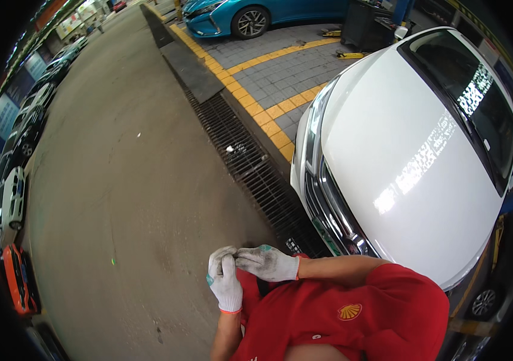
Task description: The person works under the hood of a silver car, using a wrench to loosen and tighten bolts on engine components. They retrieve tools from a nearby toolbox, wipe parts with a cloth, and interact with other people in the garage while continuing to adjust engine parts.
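Observation:
My left hand (225, 280), in a soiled white knit glove, is upright at the bottom middle with fingers curled against the fingertips of the other hand. My right hand (268, 263), in a similar glove, comes from the right with fingers pressed together and touching the left. Whatever may be between them is hidden. Both are in front of my red shirt (389, 307). The front of a white car (383, 156), with its bonnet closed, stands just beyond them to the right.
A drain grate (232, 138) runs beside the paved bay with yellow lines (262, 114). A blue car (220, 18) and a dark bin (361, 30) stand ahead. Parked cars, including an orange one (17, 277), line the left. A dark car (485, 277) sits at the right.

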Action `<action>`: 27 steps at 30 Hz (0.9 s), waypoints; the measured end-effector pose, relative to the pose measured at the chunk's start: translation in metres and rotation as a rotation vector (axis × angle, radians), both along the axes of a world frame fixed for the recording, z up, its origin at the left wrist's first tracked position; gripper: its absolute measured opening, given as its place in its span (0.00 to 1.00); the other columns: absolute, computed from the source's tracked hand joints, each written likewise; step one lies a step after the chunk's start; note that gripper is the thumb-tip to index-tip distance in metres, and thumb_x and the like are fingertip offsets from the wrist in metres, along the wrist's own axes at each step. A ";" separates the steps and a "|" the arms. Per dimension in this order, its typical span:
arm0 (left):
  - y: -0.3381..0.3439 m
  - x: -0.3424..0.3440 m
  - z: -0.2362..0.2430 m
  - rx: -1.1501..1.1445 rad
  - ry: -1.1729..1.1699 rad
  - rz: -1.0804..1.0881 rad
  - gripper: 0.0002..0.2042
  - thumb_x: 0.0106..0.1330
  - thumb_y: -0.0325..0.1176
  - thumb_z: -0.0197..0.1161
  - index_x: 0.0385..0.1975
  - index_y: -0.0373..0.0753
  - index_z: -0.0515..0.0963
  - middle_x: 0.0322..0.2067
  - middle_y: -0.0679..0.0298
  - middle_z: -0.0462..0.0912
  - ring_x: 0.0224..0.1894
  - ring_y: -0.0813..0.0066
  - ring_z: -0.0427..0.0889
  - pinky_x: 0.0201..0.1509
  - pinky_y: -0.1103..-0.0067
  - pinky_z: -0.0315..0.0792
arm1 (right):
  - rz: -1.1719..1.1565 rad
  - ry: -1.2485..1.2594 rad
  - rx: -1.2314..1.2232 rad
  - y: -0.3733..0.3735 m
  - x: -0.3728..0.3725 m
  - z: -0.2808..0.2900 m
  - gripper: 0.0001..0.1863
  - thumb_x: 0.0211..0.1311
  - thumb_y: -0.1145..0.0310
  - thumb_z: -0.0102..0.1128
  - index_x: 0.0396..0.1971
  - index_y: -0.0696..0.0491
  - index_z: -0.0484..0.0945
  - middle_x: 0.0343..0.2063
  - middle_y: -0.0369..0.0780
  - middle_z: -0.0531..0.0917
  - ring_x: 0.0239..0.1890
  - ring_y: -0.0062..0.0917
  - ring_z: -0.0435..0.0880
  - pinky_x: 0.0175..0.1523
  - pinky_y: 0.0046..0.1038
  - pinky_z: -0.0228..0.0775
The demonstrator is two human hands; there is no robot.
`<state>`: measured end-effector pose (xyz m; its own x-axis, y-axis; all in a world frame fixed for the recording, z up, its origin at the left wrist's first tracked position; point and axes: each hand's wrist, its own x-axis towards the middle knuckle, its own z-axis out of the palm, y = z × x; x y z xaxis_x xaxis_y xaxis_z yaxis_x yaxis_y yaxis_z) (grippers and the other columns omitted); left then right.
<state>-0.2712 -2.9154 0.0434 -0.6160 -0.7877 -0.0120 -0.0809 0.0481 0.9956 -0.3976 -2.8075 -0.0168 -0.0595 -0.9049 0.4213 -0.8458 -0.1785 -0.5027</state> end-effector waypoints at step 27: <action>-0.288 -0.876 -0.037 -0.127 -0.415 -1.215 0.13 0.77 0.37 0.63 0.39 0.31 0.80 0.29 0.57 0.87 0.32 0.71 0.87 0.38 0.74 0.79 | -0.461 -1.952 -0.711 -0.244 -0.840 0.038 0.18 0.86 0.51 0.51 0.59 0.49 0.75 0.36 0.31 0.79 0.26 0.13 0.73 0.30 0.18 0.68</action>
<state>-1.1469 -3.2039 0.0061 -0.9028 0.2626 -0.3406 -0.2192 0.4004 0.8897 -1.2376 -3.0519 0.0215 -0.8505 -0.4550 -0.2638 0.5222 -0.6710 -0.5264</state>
